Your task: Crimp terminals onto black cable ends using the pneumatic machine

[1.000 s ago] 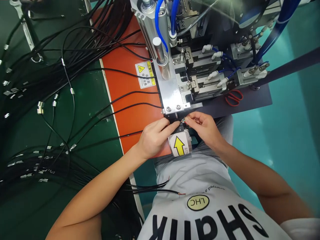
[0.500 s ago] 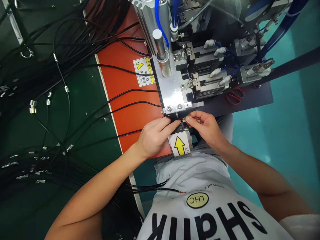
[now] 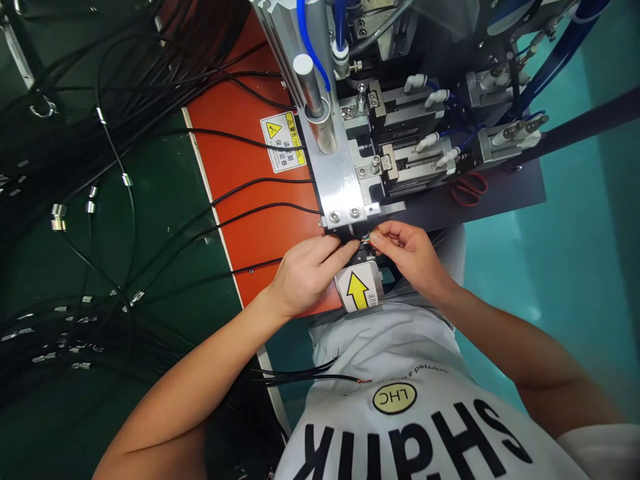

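Orange base (image 3: 260,233), 1 of it, carries the silver machine (image 3: 345,190) where 2 hands meet; take that meeting spot as the dial's centre. From 3 o'clock, the right hand (image 3: 413,257) comes in with thumb and forefinger closed together, pinching fine wires (image 3: 367,241) at the machine's near end, too small to count. From 9 o'clock, the left hand (image 3: 305,273) lies bunched with its fingertips beside those wires; whether it grips anything is hidden. Behind it, between 8 and 9 o'clock, runs 1 black cable (image 3: 257,268). At 6 o'clock sits 1 arrow label (image 3: 359,289), just below the wires. Between 10 and 11 o'clock is 1 warning label (image 3: 281,143); at 1 o'clock, 4 white fittings (image 3: 437,97); at 2 o'clock, 1 pair of red-handled scissors (image 3: 469,189); at 10 o'clock, 1 wrench (image 3: 18,57). At 7 o'clock, at least 2 stripped cable ends (image 3: 345,379) reach across the shirt (image 3: 345,413).
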Available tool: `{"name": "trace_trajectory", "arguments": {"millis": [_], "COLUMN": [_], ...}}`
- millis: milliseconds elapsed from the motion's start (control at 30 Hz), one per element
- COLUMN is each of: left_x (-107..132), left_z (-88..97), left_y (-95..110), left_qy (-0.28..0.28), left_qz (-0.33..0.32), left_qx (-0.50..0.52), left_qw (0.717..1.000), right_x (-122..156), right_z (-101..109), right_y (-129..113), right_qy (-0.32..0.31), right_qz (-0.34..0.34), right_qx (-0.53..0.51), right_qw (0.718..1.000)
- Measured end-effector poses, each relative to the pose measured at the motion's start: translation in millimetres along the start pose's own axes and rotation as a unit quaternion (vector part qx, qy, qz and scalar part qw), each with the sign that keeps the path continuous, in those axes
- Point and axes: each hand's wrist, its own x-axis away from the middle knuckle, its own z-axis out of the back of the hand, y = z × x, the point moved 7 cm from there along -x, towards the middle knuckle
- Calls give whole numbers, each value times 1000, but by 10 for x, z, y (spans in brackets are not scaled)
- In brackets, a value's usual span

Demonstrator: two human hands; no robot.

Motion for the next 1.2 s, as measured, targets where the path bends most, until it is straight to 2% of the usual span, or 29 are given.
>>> {"name": "trace_trajectory", "arguments": {"millis": [967,1200], "left_x": [12,7], "left_z": [-40,-54], "left_y": [-5,-8], "left_qy": [-8,-13], "left_qz": [11,7], "left_qx": [16,20], "left_qw": [1000,1000], "right_x": [5,7], "right_z": [-35,-18], "right_y": [29,38], "right_qy": [15,33], "right_qz": [4,41], "right_qx": [10,93], "right_qw": [1000,994]}}
